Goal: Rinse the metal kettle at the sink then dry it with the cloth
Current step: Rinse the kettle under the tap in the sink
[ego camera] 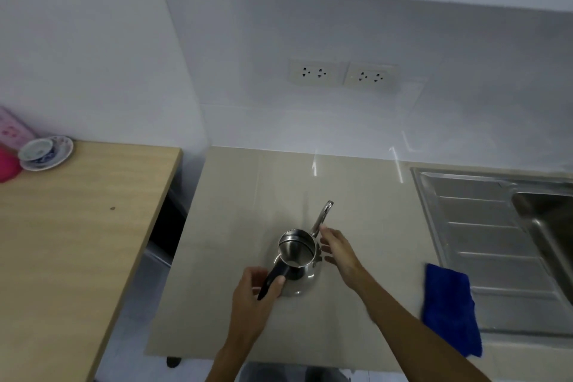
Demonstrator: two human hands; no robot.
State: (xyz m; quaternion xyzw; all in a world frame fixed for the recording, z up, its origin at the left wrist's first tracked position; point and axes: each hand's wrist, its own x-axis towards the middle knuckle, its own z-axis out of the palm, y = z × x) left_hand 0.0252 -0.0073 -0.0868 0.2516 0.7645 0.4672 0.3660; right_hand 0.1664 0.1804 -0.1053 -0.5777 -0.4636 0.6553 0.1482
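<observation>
Beige countertop (248,183) carries the lidless metal kettle (299,260) upright at centre, spout toward one o'clock. Steel sink (483,226) sits at three o'clock (blue cloth (449,307) on its drainboard edge). Left hand (254,295) grips the black handle (273,281); right hand (338,250), fingers spread, touches the kettle's side.

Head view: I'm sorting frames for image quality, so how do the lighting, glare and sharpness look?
Head view: dim, bluish light; soft overall; the right hand by the kettle is smeared by motion; pale streaks of glare on the counter at the wall; wide-angle bending of edges near the sink.
</observation>
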